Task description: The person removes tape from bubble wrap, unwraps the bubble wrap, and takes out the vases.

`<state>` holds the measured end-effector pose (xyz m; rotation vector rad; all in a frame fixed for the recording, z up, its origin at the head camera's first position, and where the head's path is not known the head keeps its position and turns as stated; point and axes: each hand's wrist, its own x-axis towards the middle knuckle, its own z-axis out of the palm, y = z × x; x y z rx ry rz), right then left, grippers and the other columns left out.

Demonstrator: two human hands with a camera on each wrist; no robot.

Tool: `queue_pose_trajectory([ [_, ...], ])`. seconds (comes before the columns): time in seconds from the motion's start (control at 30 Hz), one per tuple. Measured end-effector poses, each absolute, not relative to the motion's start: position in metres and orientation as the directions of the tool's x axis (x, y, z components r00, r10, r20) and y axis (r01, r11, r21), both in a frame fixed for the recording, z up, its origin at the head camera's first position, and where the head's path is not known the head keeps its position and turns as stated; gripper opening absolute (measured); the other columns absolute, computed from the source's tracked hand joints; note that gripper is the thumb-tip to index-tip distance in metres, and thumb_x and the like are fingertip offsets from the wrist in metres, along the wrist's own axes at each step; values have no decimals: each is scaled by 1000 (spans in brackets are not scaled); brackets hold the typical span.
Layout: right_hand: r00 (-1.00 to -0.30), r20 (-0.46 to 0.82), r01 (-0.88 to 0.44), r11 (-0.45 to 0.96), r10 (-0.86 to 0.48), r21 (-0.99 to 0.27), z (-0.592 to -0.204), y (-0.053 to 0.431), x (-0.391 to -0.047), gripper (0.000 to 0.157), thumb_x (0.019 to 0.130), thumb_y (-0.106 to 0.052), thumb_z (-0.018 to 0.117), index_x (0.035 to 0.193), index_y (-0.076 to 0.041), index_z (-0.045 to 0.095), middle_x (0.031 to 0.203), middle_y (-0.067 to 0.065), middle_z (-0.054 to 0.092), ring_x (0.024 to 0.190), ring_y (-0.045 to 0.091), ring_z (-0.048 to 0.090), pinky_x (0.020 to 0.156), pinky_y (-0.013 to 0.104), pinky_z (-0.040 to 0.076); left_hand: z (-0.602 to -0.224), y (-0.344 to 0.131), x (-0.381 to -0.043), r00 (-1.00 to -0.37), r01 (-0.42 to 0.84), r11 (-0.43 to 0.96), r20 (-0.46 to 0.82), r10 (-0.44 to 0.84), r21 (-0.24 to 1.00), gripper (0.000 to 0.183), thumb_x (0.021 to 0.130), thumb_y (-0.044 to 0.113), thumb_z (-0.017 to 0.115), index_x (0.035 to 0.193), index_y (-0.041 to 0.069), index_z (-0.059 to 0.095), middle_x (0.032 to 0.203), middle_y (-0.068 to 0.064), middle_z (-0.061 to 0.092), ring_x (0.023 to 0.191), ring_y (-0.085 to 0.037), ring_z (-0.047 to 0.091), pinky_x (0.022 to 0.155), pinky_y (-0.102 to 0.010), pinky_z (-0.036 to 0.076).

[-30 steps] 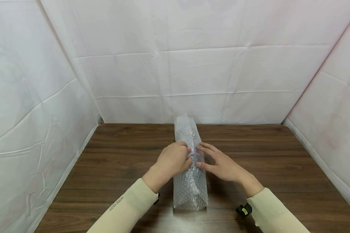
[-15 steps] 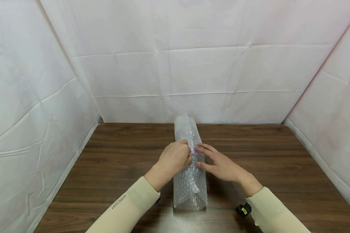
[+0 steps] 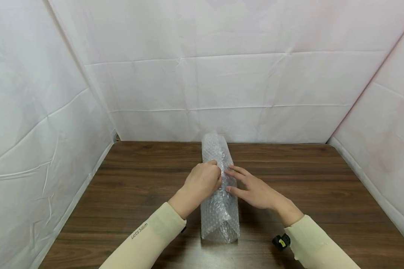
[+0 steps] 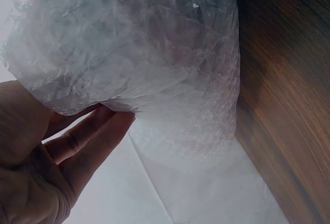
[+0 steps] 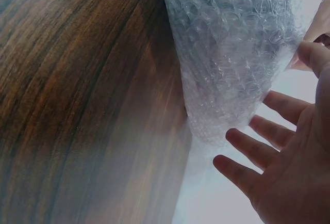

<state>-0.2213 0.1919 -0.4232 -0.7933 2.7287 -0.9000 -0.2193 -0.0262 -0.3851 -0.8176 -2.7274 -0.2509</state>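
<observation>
A long roll of bubble wrap (image 3: 219,213) lies lengthwise on the table, loosely folded at its near end; what is inside is hidden. My left hand (image 3: 203,181) grips the top of the wrap near its middle, fingers bent and knuckles up. From below, the left wrist view shows its fingertips (image 4: 124,123) against the wrap's edge, the thumb being hidden. On the other side, my right hand (image 3: 257,189) touches the wrap with spread, mostly straight fingers. In the right wrist view its fingers (image 5: 252,149) fan out along the wrap's side.
The brown wooden table (image 3: 148,160) runs back to a white cloth wall (image 3: 229,82). More white cloth hangs at the left and right. A black wrist camera (image 3: 281,242) shows beneath the right sleeve.
My left hand has shifted slightly right over the wrap, and its thumb, earlier stretched out, is now tucked in. My right hand stays almost still.
</observation>
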Motion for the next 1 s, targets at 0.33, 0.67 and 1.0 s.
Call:
queue_pose_trajectory([
  [0.33, -862, 24, -426, 698, -506, -576, -420, 189, -219, 72, 101, -62, 54, 159, -22, 43, 170, 6, 29, 150, 36, 42, 113, 60, 44, -387, -25, -219, -785, 565, 823, 343, 516, 54, 16, 94, 15, 75, 81, 8, 80, 79, -1, 67, 58, -10, 61, 53, -20, 53],
  [0.67, -874, 20, -405, 706, -485, -581, -419, 186, -218, 72, 100, -63, 55, 159, -22, 45, 170, 6, 31, 149, 37, 42, 113, 61, 43, -391, -28, -220, -755, 582, 813, 379, 535, 12, 15, 95, 15, 75, 82, 8, 80, 78, -2, 66, 60, -12, 63, 55, -22, 55],
  [1.0, -877, 3, -385, 701, -480, -600, -418, 183, -216, 72, 100, -62, 56, 160, -24, 43, 170, 4, 29, 151, 36, 40, 115, 62, 41, -391, -31, -219, -738, 594, 804, 411, 535, 18, 16, 94, 14, 75, 79, 8, 78, 77, -2, 65, 60, -13, 63, 57, -25, 56],
])
